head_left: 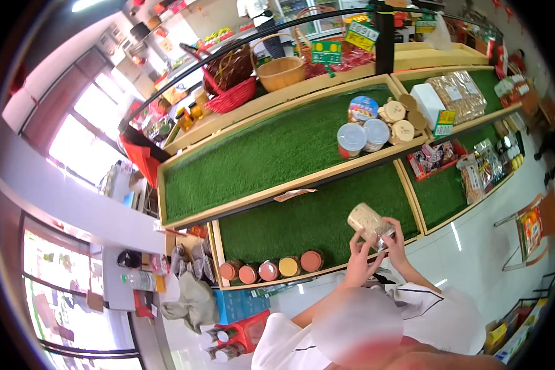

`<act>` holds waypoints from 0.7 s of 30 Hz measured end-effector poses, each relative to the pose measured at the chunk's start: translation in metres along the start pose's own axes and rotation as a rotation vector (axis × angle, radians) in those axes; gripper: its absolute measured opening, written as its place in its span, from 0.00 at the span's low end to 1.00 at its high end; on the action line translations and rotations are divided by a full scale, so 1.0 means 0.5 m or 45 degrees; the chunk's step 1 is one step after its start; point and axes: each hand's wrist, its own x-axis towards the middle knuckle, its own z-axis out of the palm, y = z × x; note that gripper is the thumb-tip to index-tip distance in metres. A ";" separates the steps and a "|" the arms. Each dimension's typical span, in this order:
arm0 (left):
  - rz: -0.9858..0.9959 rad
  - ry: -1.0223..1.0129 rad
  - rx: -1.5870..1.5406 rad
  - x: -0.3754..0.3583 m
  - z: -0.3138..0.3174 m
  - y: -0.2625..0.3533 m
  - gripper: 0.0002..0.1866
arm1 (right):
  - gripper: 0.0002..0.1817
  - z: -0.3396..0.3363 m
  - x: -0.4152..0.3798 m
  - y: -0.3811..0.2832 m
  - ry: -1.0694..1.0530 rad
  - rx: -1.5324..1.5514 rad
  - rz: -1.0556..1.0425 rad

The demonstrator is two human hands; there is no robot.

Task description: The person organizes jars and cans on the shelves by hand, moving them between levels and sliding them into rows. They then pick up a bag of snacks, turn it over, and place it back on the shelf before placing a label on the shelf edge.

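My two hands hold a jar with a cream-coloured body or lid, tilted above the lower shelf's green turf. My left hand closes on its lower left side, fingertips pressed to it. From the right, my right hand grips the darker, clear-looking lower end, where a label seems to show. What the jar contains I cannot make out. Left of my hands, a row of several jars with reddish lids, one of them yellow, stands along the front edge of the lower shelf.
The upper shelf holds clear-lidded tubs, cork-topped jars and a price card at its right. Baskets stand behind. A red crate with bottles is on the floor at left; a chair stands at right.
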 end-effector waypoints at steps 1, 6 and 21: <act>0.127 0.082 0.023 0.032 -0.006 0.016 0.37 | 0.32 0.013 0.019 -0.037 -0.002 -0.005 -0.112; 0.396 0.443 0.148 0.181 -0.057 0.091 0.41 | 0.40 0.083 0.151 -0.248 -0.091 -0.278 -0.440; -0.035 0.429 -0.335 0.620 -0.193 -0.091 0.28 | 0.44 0.221 0.693 -0.344 -0.326 -1.327 -0.679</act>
